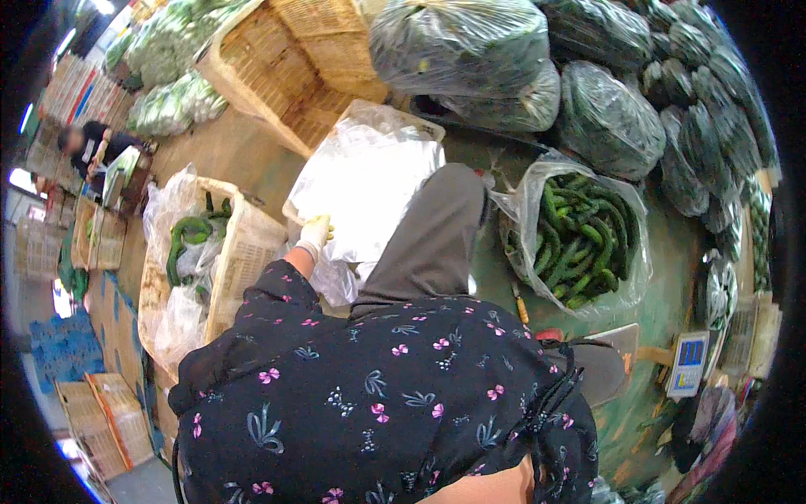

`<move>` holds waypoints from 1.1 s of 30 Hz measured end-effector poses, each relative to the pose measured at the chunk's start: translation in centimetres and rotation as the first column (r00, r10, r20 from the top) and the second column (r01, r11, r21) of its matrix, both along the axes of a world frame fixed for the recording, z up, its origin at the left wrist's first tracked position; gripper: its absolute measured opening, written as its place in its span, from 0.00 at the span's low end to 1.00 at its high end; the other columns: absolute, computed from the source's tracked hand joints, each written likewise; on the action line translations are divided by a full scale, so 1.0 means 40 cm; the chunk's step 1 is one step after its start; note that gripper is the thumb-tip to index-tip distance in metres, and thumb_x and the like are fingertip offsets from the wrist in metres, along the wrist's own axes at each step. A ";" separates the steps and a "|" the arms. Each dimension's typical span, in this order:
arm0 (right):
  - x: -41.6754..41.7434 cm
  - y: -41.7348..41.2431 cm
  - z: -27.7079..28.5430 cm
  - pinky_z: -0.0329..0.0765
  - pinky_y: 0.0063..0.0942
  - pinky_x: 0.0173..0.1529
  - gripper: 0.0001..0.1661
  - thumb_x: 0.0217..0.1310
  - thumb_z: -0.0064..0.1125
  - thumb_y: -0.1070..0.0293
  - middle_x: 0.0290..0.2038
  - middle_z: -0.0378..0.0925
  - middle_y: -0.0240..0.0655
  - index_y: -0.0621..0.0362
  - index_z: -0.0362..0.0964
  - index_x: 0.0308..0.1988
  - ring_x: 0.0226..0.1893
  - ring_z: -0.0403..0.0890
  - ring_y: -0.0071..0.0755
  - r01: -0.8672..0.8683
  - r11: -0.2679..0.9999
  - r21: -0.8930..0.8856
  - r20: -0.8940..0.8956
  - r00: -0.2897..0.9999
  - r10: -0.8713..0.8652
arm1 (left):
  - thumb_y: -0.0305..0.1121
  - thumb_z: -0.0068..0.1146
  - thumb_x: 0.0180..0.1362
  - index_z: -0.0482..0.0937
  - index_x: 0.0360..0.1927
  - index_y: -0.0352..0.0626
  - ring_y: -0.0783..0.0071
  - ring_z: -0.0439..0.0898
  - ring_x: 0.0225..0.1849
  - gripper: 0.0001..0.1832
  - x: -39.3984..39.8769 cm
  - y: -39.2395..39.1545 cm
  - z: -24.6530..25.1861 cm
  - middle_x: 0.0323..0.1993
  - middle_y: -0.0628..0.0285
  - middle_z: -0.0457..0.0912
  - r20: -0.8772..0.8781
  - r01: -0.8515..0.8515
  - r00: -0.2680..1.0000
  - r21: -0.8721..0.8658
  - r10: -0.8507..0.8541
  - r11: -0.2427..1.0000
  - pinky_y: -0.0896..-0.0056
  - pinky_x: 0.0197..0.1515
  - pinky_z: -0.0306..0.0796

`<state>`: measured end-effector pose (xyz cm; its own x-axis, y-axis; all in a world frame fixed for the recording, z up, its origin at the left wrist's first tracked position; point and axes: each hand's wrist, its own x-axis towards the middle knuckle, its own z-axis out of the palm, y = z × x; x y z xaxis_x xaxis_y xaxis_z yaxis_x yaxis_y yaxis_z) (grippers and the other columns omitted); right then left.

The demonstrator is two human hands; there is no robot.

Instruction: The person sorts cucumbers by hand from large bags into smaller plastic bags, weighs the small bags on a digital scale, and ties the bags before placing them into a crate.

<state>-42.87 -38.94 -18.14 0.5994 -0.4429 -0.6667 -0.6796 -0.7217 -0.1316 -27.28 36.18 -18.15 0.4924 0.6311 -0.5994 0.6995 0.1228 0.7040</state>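
My left hand (316, 232), in a pale glove, rests at the lower left edge of a crate covered with a bright white sheet (359, 189); whether its fingers grip the sheet or the rim is unclear. Clear plastic film hangs below that hand. My right hand is out of view; only a bare part of that arm shows at the bottom. Left of me, a pale plastic crate (242, 252) holds curved green cucumbers (176, 246) and crumpled plastic bags. To my right stands an open clear bag (639, 277) full of cucumbers (582, 239).
An empty yellowish crate (252, 94) lies tilted ahead. Large filled plastic bags (466, 50) are piled ahead and right. A wooden-handled tool (521, 309) lies on the floor near the open bag. A scale display (687, 365) stands at right. Another person (94, 151) works at far left.
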 end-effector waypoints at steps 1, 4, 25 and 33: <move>0.011 -0.015 0.018 0.75 0.30 0.38 0.18 0.57 0.52 0.68 0.39 0.78 0.40 0.62 0.72 0.47 0.35 0.78 0.37 0.013 1.000 0.009 0.003 1.000 -0.013 | 0.48 0.45 0.59 0.73 0.35 0.48 0.76 0.73 0.18 0.15 -0.023 0.005 -0.001 0.23 0.65 0.78 0.024 -0.025 0.999 0.022 0.024 0.999 0.72 0.18 0.64; 0.079 -0.041 0.061 0.74 0.28 0.37 0.18 0.57 0.52 0.68 0.39 0.78 0.39 0.62 0.72 0.48 0.34 0.77 0.35 0.041 0.996 0.077 0.024 0.999 -0.043 | 0.41 0.49 0.56 0.77 0.36 0.43 0.75 0.74 0.20 0.13 -0.111 0.109 -0.102 0.24 0.62 0.78 0.146 -0.073 0.987 0.032 0.068 0.997 0.72 0.22 0.67; 0.545 0.152 0.755 0.68 0.14 0.45 0.23 0.60 0.51 0.70 0.50 0.72 0.32 0.62 0.66 0.56 0.42 0.71 0.17 -0.244 0.925 0.290 0.693 0.720 -0.027 | 0.43 0.49 0.50 0.83 0.37 0.44 0.50 0.79 0.43 0.18 0.045 -0.102 -0.080 0.37 0.51 0.82 -0.511 0.691 0.716 0.424 -0.476 0.585 0.58 0.51 0.69; 0.693 0.640 0.751 0.66 0.22 0.56 0.23 0.61 0.49 0.78 0.51 0.72 0.35 0.64 0.65 0.56 0.49 0.73 0.25 -0.726 0.585 0.361 0.733 0.609 0.304 | 0.46 0.54 0.48 0.78 0.44 0.41 0.48 0.77 0.45 0.23 0.008 -0.100 -0.022 0.41 0.48 0.80 0.041 0.347 0.892 0.576 -0.450 0.740 0.59 0.52 0.68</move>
